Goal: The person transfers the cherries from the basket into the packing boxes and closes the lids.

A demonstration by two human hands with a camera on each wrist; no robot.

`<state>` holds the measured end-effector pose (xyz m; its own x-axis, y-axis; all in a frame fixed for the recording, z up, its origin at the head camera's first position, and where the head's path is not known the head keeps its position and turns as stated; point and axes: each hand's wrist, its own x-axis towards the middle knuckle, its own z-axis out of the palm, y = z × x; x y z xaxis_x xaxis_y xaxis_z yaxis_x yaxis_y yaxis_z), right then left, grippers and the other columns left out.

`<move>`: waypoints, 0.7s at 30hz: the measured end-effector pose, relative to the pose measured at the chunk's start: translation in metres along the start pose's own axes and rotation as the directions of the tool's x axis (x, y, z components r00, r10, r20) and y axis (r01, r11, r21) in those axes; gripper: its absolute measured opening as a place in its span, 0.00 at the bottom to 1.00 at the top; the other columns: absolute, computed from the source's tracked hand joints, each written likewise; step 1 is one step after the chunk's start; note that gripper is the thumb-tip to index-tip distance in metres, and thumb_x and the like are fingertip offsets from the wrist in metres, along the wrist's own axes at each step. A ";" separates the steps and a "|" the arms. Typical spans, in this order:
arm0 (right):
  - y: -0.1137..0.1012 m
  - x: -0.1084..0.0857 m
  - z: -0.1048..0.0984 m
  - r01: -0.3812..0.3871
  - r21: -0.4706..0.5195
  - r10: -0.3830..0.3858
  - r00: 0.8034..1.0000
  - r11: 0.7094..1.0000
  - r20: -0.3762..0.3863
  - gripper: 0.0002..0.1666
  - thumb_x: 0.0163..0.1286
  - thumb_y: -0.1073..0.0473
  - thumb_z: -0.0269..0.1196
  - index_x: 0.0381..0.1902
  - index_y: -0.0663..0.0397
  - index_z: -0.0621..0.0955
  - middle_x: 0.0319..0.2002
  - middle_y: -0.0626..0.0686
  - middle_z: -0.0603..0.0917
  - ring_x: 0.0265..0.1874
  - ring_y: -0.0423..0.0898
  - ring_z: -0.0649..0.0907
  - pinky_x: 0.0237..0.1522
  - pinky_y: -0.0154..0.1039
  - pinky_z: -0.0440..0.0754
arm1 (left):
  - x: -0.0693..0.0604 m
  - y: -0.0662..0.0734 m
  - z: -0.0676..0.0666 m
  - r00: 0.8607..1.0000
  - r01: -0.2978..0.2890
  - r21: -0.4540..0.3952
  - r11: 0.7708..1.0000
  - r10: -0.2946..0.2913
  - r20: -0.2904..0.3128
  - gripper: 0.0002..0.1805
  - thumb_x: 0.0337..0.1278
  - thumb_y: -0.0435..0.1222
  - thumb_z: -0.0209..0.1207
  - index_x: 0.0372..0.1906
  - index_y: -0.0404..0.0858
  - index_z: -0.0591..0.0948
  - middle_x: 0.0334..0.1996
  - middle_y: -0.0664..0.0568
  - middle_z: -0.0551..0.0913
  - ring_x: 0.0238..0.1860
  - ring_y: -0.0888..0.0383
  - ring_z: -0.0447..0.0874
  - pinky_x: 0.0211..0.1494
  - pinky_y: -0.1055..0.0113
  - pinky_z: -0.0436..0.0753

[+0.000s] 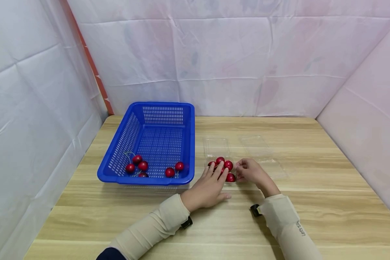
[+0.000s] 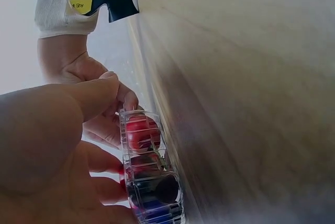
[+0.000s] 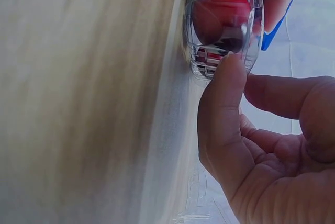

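Note:
Several red cherries [image 1: 228, 165] sit in a clear plastic box [image 3: 254, 59] on the table, right of a blue basket. My left hand [image 1: 206, 189] lies over them from the front left, its fingers spread and nearly straight across the top. At the box's right side, my right hand [image 1: 251, 172] pinches the rim between thumb and index finger. The left wrist view shows the transparent wall [image 2: 152, 153] side-on, with cherries behind it. A clear flap [image 1: 216, 146] lies behind the cherries; whether it joins the box cannot be made out.
The blue perforated basket [image 1: 191, 144] stands on the left with several loose cherries [image 1: 143, 165] near its front. Another clear plastic container [image 1: 256, 145] lies unfolded at the right on the wooden table [image 1: 312, 202]. White cloth walls [image 1: 221, 54] enclose the back and sides.

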<state>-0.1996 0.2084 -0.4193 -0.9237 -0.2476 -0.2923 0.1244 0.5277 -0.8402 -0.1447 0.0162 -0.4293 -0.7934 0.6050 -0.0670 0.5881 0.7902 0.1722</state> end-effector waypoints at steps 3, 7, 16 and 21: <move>0.000 0.000 0.000 -0.003 -0.004 0.003 1.000 1.000 -0.005 0.13 0.75 0.65 0.50 0.45 0.74 0.72 0.29 0.57 0.78 0.27 0.44 0.79 0.33 0.40 0.84 | 0.000 0.000 0.000 1.000 -0.007 0.021 1.000 0.007 -0.009 0.43 0.65 0.59 0.48 0.74 0.37 0.54 0.76 0.40 0.45 0.74 0.39 0.43 0.75 0.49 0.48; 0.000 -0.001 0.001 0.007 -0.008 -0.007 1.000 1.000 -0.009 0.13 0.75 0.64 0.50 0.46 0.74 0.72 0.30 0.58 0.79 0.27 0.44 0.80 0.33 0.41 0.85 | 0.001 -0.002 0.002 1.000 0.001 0.047 0.999 0.000 -0.015 0.42 0.65 0.59 0.49 0.74 0.38 0.55 0.75 0.41 0.47 0.75 0.42 0.45 0.75 0.50 0.49; -0.001 -0.003 0.001 -0.006 0.007 0.006 1.000 1.000 -0.009 0.14 0.74 0.63 0.51 0.46 0.74 0.72 0.29 0.58 0.79 0.27 0.45 0.81 0.33 0.41 0.85 | 0.002 -0.003 0.004 1.000 -0.005 0.072 0.997 0.006 -0.024 0.42 0.64 0.58 0.50 0.74 0.38 0.55 0.75 0.41 0.49 0.75 0.45 0.46 0.74 0.51 0.51; 0.000 -0.003 0.001 -0.008 0.009 0.008 1.000 1.000 -0.012 0.13 0.75 0.63 0.51 0.45 0.73 0.72 0.29 0.57 0.79 0.27 0.45 0.81 0.32 0.41 0.84 | 0.002 -0.003 0.004 1.000 -0.008 0.086 0.996 0.010 -0.015 0.43 0.63 0.58 0.52 0.74 0.39 0.56 0.75 0.42 0.49 0.75 0.45 0.46 0.74 0.51 0.51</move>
<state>-0.1965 0.2081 -0.4187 -0.9271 -0.2332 -0.2936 0.1353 0.5222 -0.8420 -0.1477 0.0155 -0.4337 -0.7900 0.6111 -0.0507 0.6060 0.7906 0.0875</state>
